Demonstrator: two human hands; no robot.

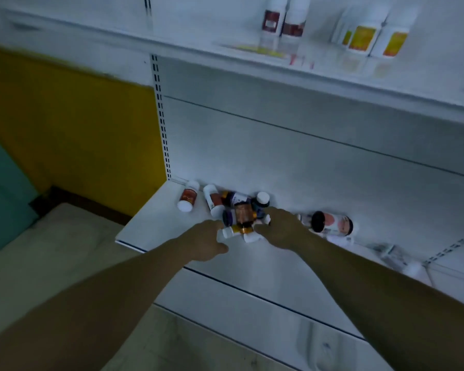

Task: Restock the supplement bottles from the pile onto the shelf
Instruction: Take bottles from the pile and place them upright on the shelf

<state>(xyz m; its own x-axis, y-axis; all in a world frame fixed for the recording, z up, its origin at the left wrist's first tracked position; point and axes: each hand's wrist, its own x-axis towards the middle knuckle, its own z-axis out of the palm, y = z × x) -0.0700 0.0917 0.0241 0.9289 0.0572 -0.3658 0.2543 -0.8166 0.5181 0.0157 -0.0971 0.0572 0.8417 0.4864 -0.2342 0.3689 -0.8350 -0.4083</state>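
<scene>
White bottom shelf [156, 223]: bottle pile [239, 212] (lying loose). Left hand [209, 243], right hand [280, 228] reach in; grip cannot be told. Step: picking. Next: lift 1 to upper shelf [198, 49].

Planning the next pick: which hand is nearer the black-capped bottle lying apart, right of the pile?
Right. The right hand sits just left of the black-capped bottle; the left hand is farther left, beyond the pile.
</scene>
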